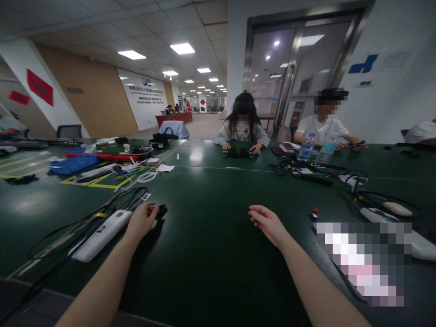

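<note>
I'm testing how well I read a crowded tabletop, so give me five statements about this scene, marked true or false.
1. The fingers of the left hand are at a small black object. True.
2. The right hand grips an object. False: nothing shows in its fingers.
3. A white power strip marked "2" lies beside the left hand. True.
4. The blue tray lies to the right of the right hand. False: it is on the left side of the table.
5. Two plastic bottles stand on the right side. True.
</note>
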A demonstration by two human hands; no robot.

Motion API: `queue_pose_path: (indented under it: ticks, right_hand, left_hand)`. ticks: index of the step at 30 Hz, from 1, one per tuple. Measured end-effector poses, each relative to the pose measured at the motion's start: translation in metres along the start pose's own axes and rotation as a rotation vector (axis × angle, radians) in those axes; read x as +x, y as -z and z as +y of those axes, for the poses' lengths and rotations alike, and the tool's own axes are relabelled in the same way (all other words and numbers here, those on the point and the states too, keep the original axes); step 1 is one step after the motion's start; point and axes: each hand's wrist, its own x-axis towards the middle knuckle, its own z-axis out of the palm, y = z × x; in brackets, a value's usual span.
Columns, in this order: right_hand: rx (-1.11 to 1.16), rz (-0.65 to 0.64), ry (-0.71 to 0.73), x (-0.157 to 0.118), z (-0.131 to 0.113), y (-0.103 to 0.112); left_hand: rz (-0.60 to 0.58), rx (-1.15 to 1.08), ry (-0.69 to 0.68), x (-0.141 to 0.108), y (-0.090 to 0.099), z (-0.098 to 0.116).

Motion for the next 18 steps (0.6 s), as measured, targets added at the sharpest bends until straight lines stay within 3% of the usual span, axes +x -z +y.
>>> queue_pose_path:
  ticks: [7, 18]
  right_hand:
    - [0.057, -0.002, -0.012, 0.001, 0.0, 0.001]
    - [0.086, 0.013, -0.003, -0.003, -0.006, -0.003]
  left_hand:
    - [-0.013, -0.088, 0.096, -0.002, 0.005, 0.012]
    - [-0.114, -0.022, -0.063, 0.008, -0.007, -0.013]
